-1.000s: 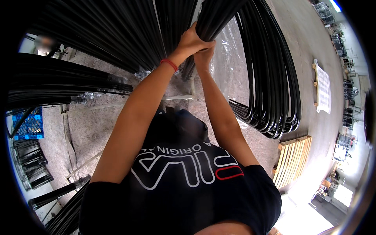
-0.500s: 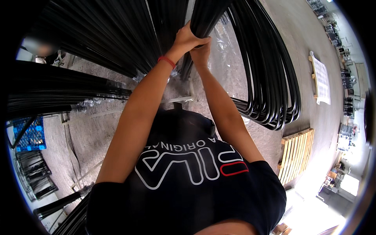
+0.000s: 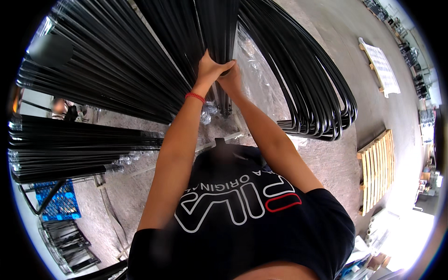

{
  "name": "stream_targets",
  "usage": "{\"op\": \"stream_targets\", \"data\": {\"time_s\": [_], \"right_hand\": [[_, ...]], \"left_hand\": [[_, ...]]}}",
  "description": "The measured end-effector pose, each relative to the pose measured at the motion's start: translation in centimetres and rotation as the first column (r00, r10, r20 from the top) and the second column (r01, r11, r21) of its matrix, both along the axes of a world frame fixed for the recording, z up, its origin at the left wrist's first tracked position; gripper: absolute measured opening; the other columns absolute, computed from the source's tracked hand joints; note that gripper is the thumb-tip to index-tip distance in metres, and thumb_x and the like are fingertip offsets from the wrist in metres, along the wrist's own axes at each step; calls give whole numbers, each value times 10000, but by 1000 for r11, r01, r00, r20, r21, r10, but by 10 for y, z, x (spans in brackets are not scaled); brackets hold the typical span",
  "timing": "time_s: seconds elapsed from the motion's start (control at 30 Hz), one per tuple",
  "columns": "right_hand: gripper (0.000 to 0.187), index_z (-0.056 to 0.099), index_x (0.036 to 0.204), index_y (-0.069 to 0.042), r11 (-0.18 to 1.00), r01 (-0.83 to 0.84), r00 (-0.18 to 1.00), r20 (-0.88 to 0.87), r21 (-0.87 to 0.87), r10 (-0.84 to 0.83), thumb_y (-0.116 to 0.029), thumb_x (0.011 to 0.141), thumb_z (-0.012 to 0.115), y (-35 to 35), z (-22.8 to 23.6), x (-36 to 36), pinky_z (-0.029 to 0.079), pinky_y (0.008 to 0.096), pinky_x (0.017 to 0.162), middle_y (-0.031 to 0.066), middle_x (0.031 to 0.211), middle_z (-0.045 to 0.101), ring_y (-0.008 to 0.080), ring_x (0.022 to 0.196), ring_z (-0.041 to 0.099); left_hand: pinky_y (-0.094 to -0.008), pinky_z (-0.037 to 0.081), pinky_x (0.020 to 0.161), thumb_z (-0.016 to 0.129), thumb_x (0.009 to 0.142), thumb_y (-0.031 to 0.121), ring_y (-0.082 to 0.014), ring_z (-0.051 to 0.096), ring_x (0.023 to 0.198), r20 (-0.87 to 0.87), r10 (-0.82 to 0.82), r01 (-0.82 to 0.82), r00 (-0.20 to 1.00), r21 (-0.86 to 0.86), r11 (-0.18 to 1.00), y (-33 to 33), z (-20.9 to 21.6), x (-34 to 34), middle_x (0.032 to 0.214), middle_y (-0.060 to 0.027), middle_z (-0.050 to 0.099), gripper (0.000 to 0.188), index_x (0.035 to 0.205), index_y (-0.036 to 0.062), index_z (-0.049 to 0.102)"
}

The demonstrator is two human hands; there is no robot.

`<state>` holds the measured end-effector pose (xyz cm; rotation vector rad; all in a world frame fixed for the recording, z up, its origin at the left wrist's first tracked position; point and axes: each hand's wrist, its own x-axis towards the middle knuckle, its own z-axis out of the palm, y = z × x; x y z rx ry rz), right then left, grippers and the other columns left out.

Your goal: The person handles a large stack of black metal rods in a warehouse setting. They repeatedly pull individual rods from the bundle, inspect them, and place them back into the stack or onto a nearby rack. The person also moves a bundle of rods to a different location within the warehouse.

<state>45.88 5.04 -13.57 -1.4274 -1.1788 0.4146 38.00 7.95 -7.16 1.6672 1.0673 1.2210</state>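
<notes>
In front of my chest, both arms reach forward to a thick bundle of long black tubes [image 3: 217, 28]. My left hand [image 3: 210, 73], with a red bracelet at its wrist, wraps the bundle from the left side. My right hand [image 3: 230, 81] closes round it from the right, just below and touching the left. The fingertips are partly hidden behind the tubes. Below my hands the bundle's lower end comes down near the floor, next to crumpled clear plastic [image 3: 206, 114]. Close on the left stands a dense row of similar black tubes [image 3: 112, 60].
More black tubes [image 3: 79, 142] lie stacked at left, above a blue pallet [image 3: 58, 200]. Bent black tubes [image 3: 303, 70] with rounded ends hang at right, beside clear plastic film [image 3: 256, 60]. Farther right are a wooden pallet [image 3: 377, 170] and a pallet with a white sheet [image 3: 380, 67].
My hands, still round the bundle, have come lower and slightly left in the view, nearer my chest. The bundle appears more upright. The whole view has shifted, showing more of the left racks.
</notes>
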Motion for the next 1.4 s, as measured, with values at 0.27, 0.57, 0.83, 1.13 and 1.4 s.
{"op": "stream_targets", "data": {"time_s": [0.27, 0.57, 0.83, 1.13, 1.4], "right_hand": [[855, 276, 1238, 41, 985, -169, 983, -73, -44, 166, -277, 606, 756, -12, 7, 7, 334, 399, 922, 225, 1194, 376, 352, 1133, 377], [962, 151, 1317, 54, 973, -221, 965, -129, 70, 228, -232, 610, 737, -15, 25, 7, 244, 385, 1010, 248, 1303, 278, 344, 1233, 277], [474, 354, 1190, 5, 993, 100, 988, -111, -64, -107, -181, 787, 521, -10, 29, -19, 368, 442, 855, 224, 1109, 471, 404, 1055, 422], [423, 428, 1055, 3, 994, 73, 997, -2, -84, -74, -150, 701, 602, -12, 30, -2, 415, 437, 757, 204, 995, 538, 389, 955, 496], [462, 510, 1026, 22, 993, 62, 983, 164, 104, -79, -242, 670, 642, 5, 8, -4, 437, 417, 738, 204, 960, 578, 367, 918, 544]], "left_hand": [[-293, 462, 799, 780, 561, 131, -215, 586, 913, 17, -38, 39, 999, -97, 995, 2, 4, -1, 990, -160, 597, 608, 1060, -51, 484], [-289, 472, 784, 776, 572, 118, -193, 586, 896, 166, -78, 92, 983, -78, 993, 2, -3, 2, 987, -129, 599, 603, 1073, -31, 475], [-298, 471, 790, 758, 636, 120, -204, 575, 911, 114, -74, 83, 991, -76, 994, -2, 3, 2, 1022, -141, 578, 554, 1082, -38, 471], [-292, 456, 807, 771, 583, 166, -202, 583, 909, 44, -24, 29, 999, -114, 993, -2, 2, 5, 992, -130, 599, 591, 1066, -11, 482], [-319, 439, 839, 792, 556, 296, -273, 563, 952, -193, 243, -253, 951, -27, 967, -9, -7, -2, 1009, -220, 565, 850, 1138, -124, 337]]}}
